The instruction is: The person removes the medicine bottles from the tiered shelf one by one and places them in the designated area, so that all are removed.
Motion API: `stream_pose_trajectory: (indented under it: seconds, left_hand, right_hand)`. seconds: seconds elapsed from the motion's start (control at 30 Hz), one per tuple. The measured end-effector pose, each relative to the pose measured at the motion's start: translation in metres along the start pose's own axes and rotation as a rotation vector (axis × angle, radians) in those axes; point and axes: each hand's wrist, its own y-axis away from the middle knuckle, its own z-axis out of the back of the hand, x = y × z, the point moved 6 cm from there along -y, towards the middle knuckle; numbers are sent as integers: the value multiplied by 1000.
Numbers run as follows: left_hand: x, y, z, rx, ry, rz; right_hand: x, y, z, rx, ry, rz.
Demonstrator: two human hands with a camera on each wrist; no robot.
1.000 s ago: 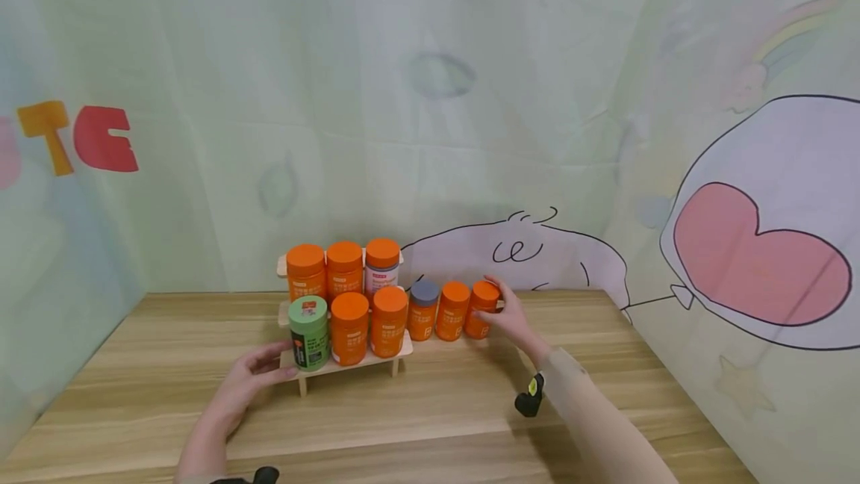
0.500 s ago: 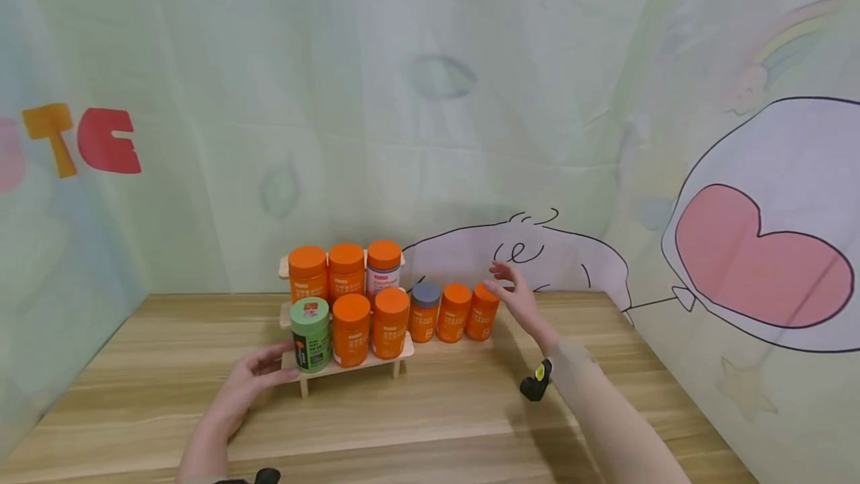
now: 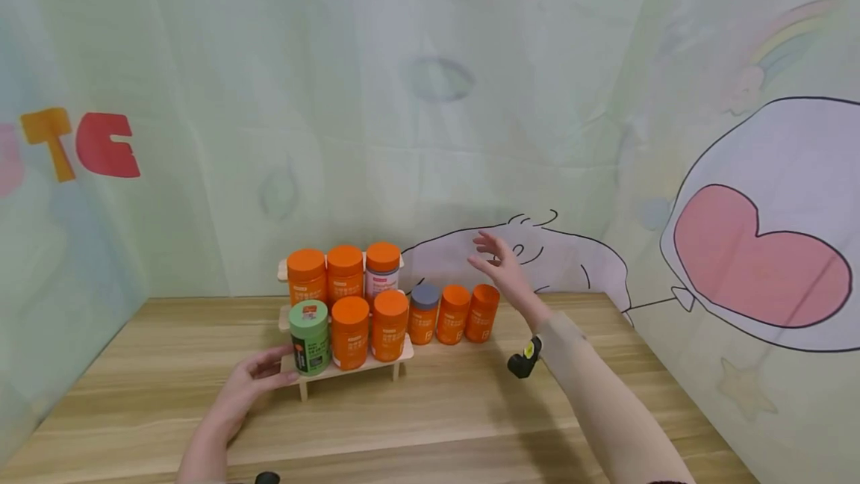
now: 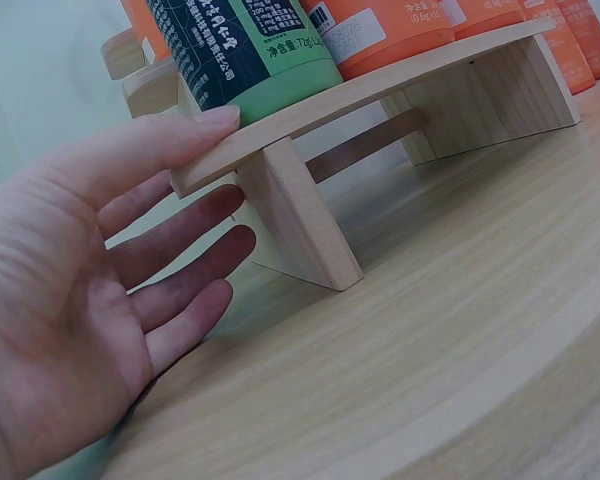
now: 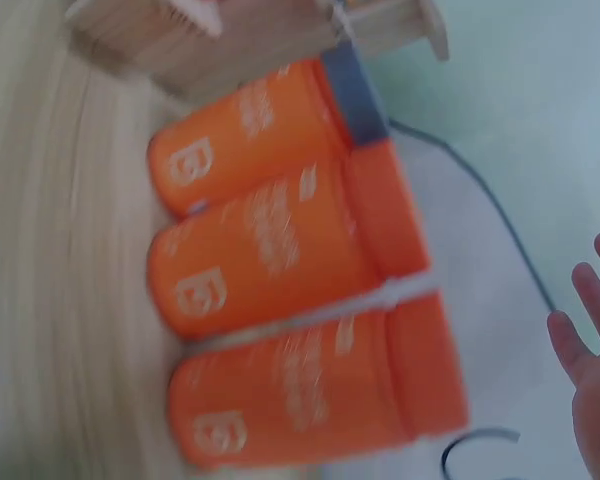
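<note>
My left hand [image 3: 250,383] grips the left end of a tiered wooden rack [image 4: 305,215]. Its thumb lies on top of the lower shelf beside a green jar [image 3: 310,338], with the other fingers below shelf level. On that shelf, two orange jars stand to the right of the green one. My right hand [image 3: 502,269] hangs in the air with fingers spread, holding nothing. Below it, an upright row on the table has a grey-lidded orange jar [image 5: 255,130], a middle orange jar [image 5: 290,240] and an end orange jar [image 5: 310,390].
On the rack's upper level stand two orange jars and a pale-labelled jar [image 3: 383,275] with an orange lid. The wood-grain table [image 3: 437,417] reaches back to a printed curtain [image 3: 336,118]. Another curtain wall [image 3: 752,320] borders the right side.
My right hand has let go of the end orange jar, then risen up and slightly left. The left hand keeps its place on the rack, and the jars stay put.
</note>
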Motion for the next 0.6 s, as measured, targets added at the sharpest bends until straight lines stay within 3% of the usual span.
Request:
stream_pose_trajectory:
  seconds: [0.17,0.6]
  left_hand:
    - [0,1,1,-6,-9,-11]
    - [-3,4,0,-6,6,-10]
  right_hand:
    - [24,-7,-17,48,-73,63]
    - [66,-16,-64,143,-141,155]
